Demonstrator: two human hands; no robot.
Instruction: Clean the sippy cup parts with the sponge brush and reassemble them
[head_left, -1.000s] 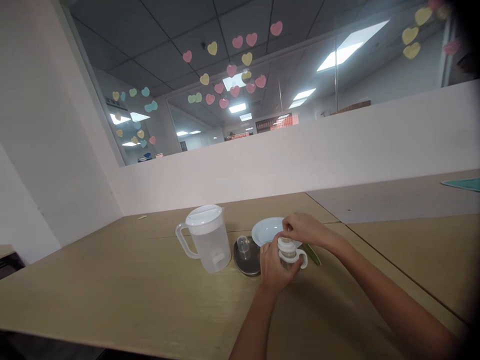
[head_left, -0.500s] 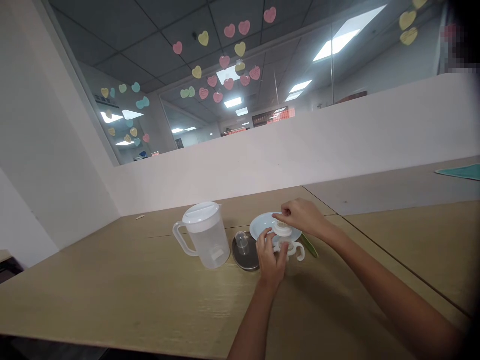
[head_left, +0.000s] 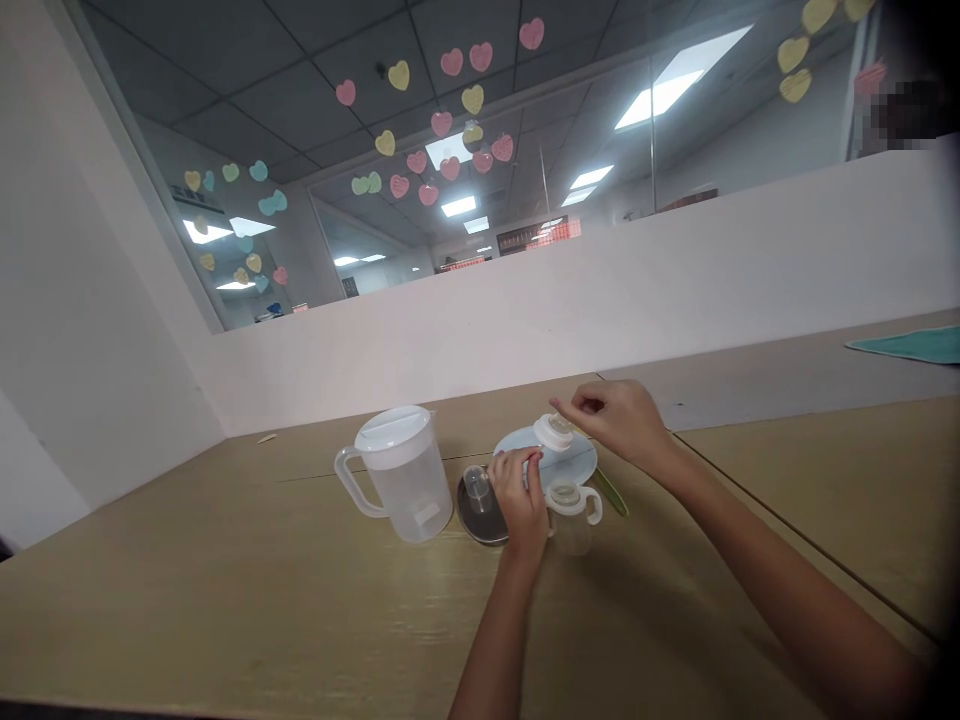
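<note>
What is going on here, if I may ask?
A person's right hand holds a white bottle top over a pale blue plate. The uncapped bottle stands on the table, the left hand close beside it. A lidded pitcher and a dark dish holding a clear cap stand further left.

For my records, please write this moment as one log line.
right hand: holds bottle top | left hand: beside bottle, touch unclear | bottle: upright, open | pitcher: lid on

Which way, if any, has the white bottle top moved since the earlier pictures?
Yes: judged against the pitcher, the white bottle top has moved up in the view, off the bottle, and now tilts.
</note>
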